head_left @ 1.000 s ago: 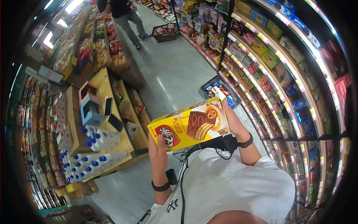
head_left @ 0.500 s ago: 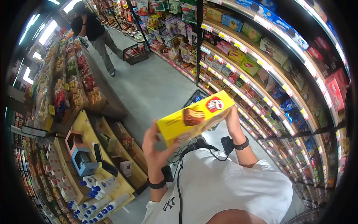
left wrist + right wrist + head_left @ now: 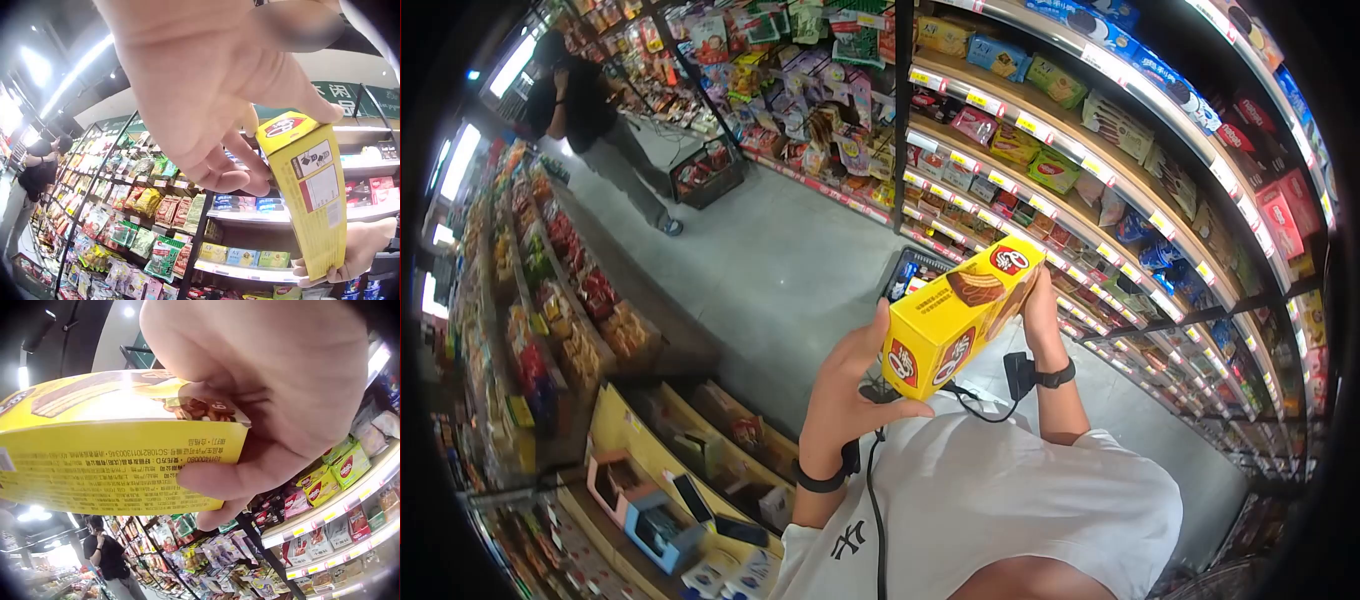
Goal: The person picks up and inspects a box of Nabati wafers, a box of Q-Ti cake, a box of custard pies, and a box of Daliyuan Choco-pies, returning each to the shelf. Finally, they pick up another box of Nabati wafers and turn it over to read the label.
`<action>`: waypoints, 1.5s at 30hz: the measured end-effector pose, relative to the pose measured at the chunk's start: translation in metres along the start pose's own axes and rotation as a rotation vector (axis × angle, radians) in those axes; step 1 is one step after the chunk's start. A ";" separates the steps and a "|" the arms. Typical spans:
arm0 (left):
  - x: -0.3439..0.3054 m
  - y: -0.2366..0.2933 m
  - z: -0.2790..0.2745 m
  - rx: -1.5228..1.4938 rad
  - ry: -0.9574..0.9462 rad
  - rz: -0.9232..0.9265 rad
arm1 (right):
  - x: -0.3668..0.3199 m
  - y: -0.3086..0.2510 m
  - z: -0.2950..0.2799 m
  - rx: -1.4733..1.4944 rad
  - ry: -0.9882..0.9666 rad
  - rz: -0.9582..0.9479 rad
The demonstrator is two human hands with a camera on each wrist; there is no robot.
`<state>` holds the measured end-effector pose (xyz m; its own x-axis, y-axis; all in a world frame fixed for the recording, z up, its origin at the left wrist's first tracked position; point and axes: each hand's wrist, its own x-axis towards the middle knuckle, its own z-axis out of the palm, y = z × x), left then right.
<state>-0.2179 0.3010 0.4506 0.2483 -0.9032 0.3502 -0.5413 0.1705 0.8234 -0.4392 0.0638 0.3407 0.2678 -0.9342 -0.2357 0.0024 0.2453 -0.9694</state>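
A yellow box of chocolate-coated cakes [image 3: 958, 318] is held up tilted in front of the white shirt. At its far end my right hand [image 3: 1042, 318] grips it; in the right wrist view, fingertips [image 3: 219, 481] press on its printed side and the palm covers the corner. My left hand [image 3: 838, 392] is spread at the near end, thumb and fingers apart. Seen from the left wrist, the left thumb's tip [image 3: 334, 114] lies at the box's top edge, and the other fingers [image 3: 234, 178] are loosely bent beside it.
Shelves [image 3: 1010, 85] of packaged snacks line the right side. Below the box, a dark shopping basket [image 3: 890, 275] stands on the floor, partly hidden. A person [image 3: 590, 110] stands up the aisle near another basket [image 3: 718, 185]. A wooden display stand [image 3: 625, 430] is at lower left.
The box has turned so its near end faces the head camera, and my left hand has opened out around that end. The head view has swung right, toward the shelves.
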 end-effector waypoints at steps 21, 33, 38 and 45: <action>-0.016 -0.116 -0.112 -0.281 0.016 -0.079 | -0.117 -0.052 0.131 -0.212 -0.209 -0.554; -0.027 -0.118 -0.120 -0.600 0.090 -0.191 | -0.139 -0.057 0.141 -0.059 -0.190 -0.492; -0.043 -0.122 -0.122 -0.531 0.016 -0.297 | -0.151 -0.060 0.142 -0.098 -0.216 -0.483; -0.051 -0.113 -0.113 -0.558 -0.229 -0.368 | -0.171 -0.089 0.150 -0.208 -0.277 -0.650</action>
<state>-0.0786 0.3719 0.3899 0.1275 -0.9907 -0.0472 0.0529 -0.0407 0.9978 -0.3409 0.2407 0.4777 0.5080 -0.7680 0.3900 0.0683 -0.4154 -0.9071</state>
